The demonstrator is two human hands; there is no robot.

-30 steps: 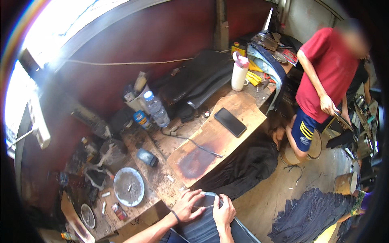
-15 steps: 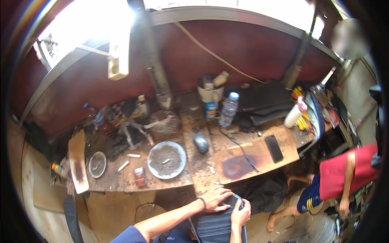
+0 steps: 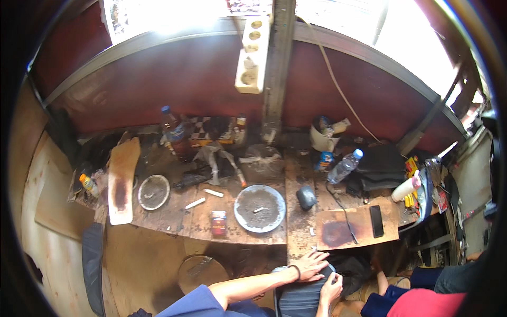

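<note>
A dark grey-blue fabric piece [image 3: 300, 301] with ribbed panels and a lighter edge lies over my lap at the table's front edge; I cannot tell just what it is. Across its upper part my left hand [image 3: 311, 266] rests flat with fingers outstretched, a dark band around the wrist. My right hand [image 3: 331, 288] is closed around the right edge of the same piece, thumb on top. Whether anything small sits between those fingers is hidden. Dark cloth [image 3: 353, 272] lies just beyond my right hand.
The stained wooden table [image 3: 182, 222] carries a grey-filled round dish [image 3: 259, 198], a smaller dish [image 3: 153, 193], a small box [image 3: 218, 223], a water bottle [image 3: 346, 166] and a phone [image 3: 376, 221] on a stained board [image 3: 330, 232]. A person in red [image 3: 428, 302] is close on my right.
The view has swung left, so the table and its things appear further right. At the right, the other person now bends lower. My hands stay on the fabric piece.
</note>
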